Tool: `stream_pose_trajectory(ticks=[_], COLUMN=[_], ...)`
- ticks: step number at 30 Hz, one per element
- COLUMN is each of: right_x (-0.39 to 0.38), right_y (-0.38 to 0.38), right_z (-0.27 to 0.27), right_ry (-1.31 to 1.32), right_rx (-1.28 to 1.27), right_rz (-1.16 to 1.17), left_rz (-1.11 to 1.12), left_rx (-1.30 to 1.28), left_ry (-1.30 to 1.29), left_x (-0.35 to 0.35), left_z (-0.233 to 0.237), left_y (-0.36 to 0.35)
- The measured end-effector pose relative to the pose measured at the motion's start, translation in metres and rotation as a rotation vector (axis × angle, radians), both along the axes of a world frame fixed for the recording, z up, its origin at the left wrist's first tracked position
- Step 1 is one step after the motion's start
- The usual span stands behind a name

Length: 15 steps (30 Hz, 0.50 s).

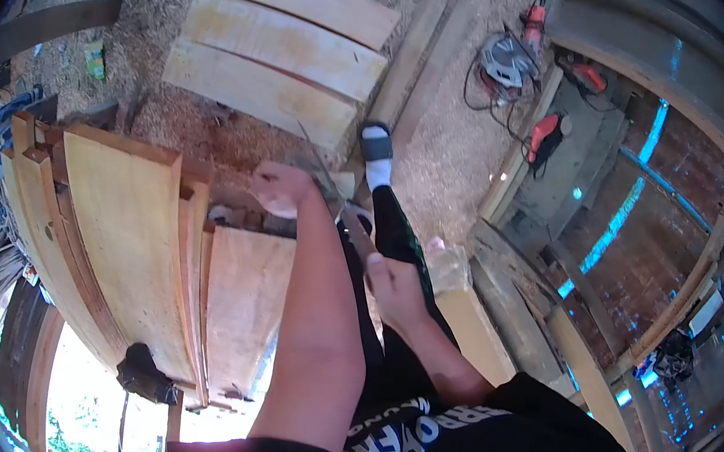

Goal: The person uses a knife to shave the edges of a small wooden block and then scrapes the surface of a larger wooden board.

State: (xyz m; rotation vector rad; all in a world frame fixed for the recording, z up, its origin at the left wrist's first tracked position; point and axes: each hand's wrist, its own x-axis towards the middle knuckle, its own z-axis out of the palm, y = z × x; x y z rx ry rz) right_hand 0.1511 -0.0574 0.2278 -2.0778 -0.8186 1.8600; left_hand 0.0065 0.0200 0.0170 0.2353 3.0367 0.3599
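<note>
My right hand [398,291] is closed around the brown handle of a long, thin-bladed tool [357,229], low in front of my legs. Its narrow blade points forward and slightly left, away from my body. To the left of the blade is my left hand [282,189], fingers curled in and slightly blurred; what it holds, if anything, is hidden. A pale piece of wood [339,184] shows just behind the blade, near my sandalled foot [377,148]. Below my left hand lies a wide, light wooden board [243,280], partly covered by my forearm.
Three wide planks [279,43] lie on the shaving-covered ground ahead. Thick boards [127,244] stand at left, with a dark object [145,374] on their near end. At right, a circular saw [505,67] and red power tools [545,135] sit by a wooden frame [515,159] with trailing cords.
</note>
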Motion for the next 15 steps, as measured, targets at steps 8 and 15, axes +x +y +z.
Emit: stream_pose_trajectory(ticks=[8,15], right_x=[0.017,0.034], right_y=[-0.005,-0.032], right_z=[0.026,0.063], right_ry=[0.020,0.071], right_rx=[0.039,0.013], right_rz=[0.121,0.063], left_rz=[0.027,0.061], left_rx=[0.006,0.034], left_ry=[-0.028,-0.106], left_x=[-0.001,-0.002], left_z=[0.001,0.003], left_y=[0.011,0.008])
